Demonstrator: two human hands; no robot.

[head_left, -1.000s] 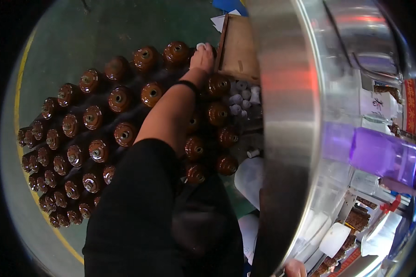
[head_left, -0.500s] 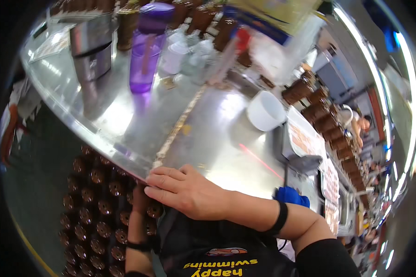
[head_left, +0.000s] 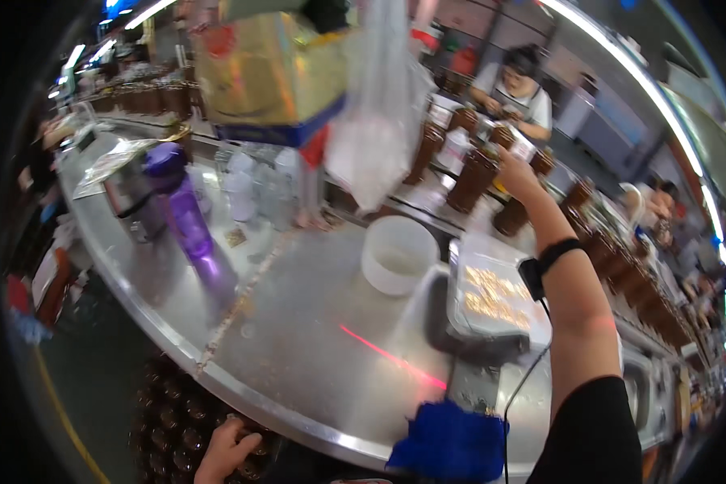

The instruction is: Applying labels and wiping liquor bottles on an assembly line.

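My right arm stretches across the bench, and my right hand (head_left: 515,171) is closed at the neck of a brown bottle (head_left: 471,181) in the row at the far side. Motion blur softens its fingertips. Low at the front edge, my left hand (head_left: 224,448) is over the crowded brown round-ended bottles (head_left: 172,415) below the bench. Its thumb stands apart from the fingers, with no held thing visible. Beneath my right forearm lies a white tray (head_left: 457,270) of small golden pieces. A white plastic tub (head_left: 398,256) stands beside the tray.
A purple bottle (head_left: 187,214) and a metal container (head_left: 135,206) stand on the left. Clear plastic bags (head_left: 371,121) and a yellow-and-blue box (head_left: 274,77) rise at the back. Blue cloth (head_left: 448,444) lies at the front edge. A co-worker (head_left: 518,89) is beyond the bottles.
My right hand has gone from the bench's front edge to the far bottle row. My left hand remains low by the bottles below. The view has swung up and right.
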